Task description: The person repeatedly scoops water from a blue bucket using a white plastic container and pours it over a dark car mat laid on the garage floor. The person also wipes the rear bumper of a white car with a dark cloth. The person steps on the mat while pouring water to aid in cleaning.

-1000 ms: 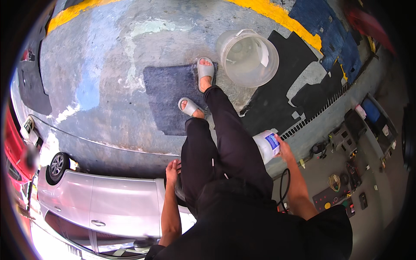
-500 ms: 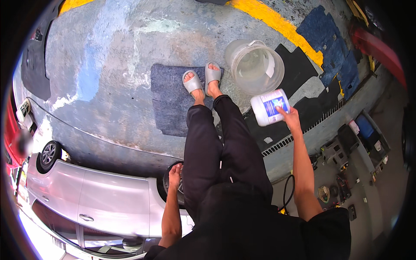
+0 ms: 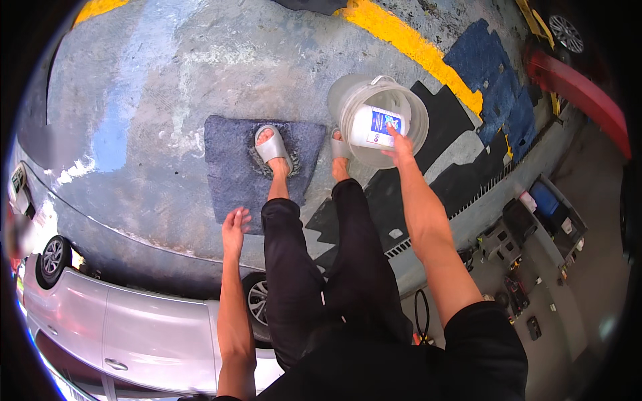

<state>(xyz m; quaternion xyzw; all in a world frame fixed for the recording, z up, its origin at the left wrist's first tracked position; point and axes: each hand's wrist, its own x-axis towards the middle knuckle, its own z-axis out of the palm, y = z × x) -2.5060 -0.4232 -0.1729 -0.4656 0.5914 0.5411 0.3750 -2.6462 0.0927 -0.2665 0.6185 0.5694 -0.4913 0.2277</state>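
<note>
My right hand (image 3: 400, 148) is closed on a white plastic jug (image 3: 362, 127) with a blue label. The jug lies tilted over the mouth of a translucent plastic bucket (image 3: 418, 110). From here I cannot tell whether it touches the bucket's wall. Its far end hides part of the bucket's inside. My left hand (image 3: 235, 224) hangs free beside my left leg with loosely bent, parted fingers and nothing in it. Below it is the edge of a grey-blue carpet mat (image 3: 224, 157), on which my left foot stands.
Dark floor mats (image 3: 461, 180) lie right of the bucket, along a drain grating (image 3: 498, 170). Blue carpet pieces (image 3: 481, 70) lie beyond a yellow floor line (image 3: 401, 40). A silver car (image 3: 154, 327) stands at lower left. Several tools and a bin (image 3: 558, 217) are at right.
My right hand has carried the jug left and away from me, to over the bucket. My left hand has moved forward and left. My feet are now farther apart.
</note>
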